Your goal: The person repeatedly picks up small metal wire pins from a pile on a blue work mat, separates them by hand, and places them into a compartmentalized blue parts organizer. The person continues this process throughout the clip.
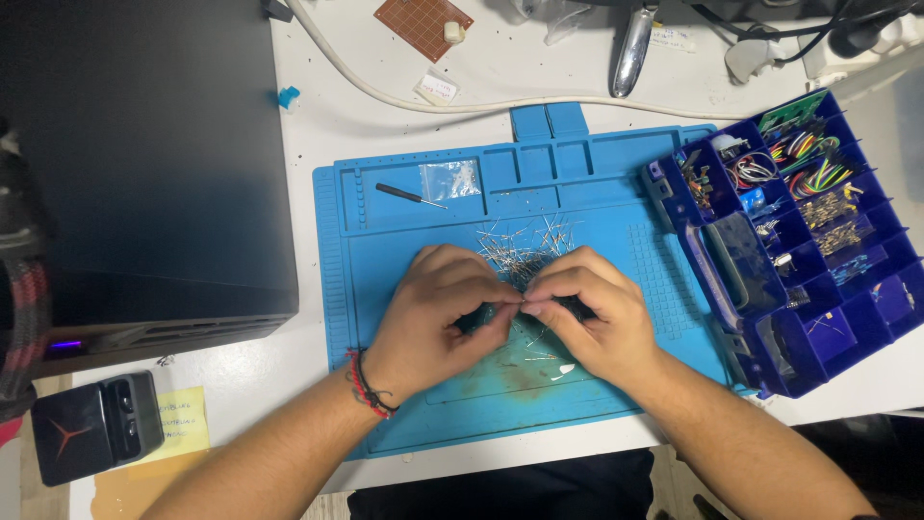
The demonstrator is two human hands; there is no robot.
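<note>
I see my two hands meeting over the middle of a blue silicone work mat [404, 404]. My left hand [438, 313] and right hand [592, 313] face each other, fingertips pinched together at one spot, and between them sits a small wire-leaded component [521, 306]. Both hands are closed on it, thumb against forefinger. It is mostly hidden by the fingers; what shows suggests its long axis runs left to right across the mat, from one pinch to the other, but I cannot tell which end is which.

Just beyond my fingertips lies a loose pile of thin metal-leaded parts [525, 246], their leads pointing every way; there are too many, too tangled, to count. A few stray ones lie on the mat just below my hands.

I count one small dark-handled tool [409, 195] in the mat's upper tray, lying nearly left to right, and one small clear bag [450, 179] just beside it. One dark blue compartment organizer [731, 260] stands open at the mat's right edge, holding coloured wires and small parts. One brown perforated circuit board [422, 23] lies well apart at the top. A red and black cord bracelet [366, 385] circles my left wrist.
</note>
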